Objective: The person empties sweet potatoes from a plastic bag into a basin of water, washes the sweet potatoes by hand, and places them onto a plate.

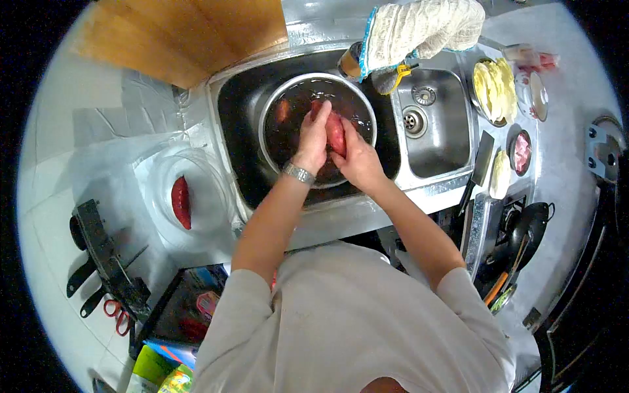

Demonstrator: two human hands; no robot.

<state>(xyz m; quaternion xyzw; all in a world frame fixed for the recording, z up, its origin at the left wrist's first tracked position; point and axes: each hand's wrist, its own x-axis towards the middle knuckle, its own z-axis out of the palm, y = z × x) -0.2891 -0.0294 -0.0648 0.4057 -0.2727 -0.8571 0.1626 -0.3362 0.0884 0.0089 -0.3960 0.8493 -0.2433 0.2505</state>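
Observation:
A red-skinned sweet potato (335, 134) is held between my two hands above a round metal basin (263, 131) of dark water. My left hand (313, 139), with a metal watch on the wrist, grips its left side. My right hand (358, 157) wraps its lower right side. Another reddish piece (282, 111) shows in the water at the basin's left; what else lies under the surface is hard to make out. On the counter to the left, a clear bowl (154, 209) holds one more sweet potato (181, 202).
The basin stands in a dark sink (239, 98), beside a smaller steel sink (442, 147). Cotton gloves (419, 29) hang behind. At right are cabbage leaves (495, 88), a cleaver (483, 157), a plate of meat (521, 152) and a wok (534, 236). A knife rack (105, 242) and red-handled scissors (118, 318) are at left.

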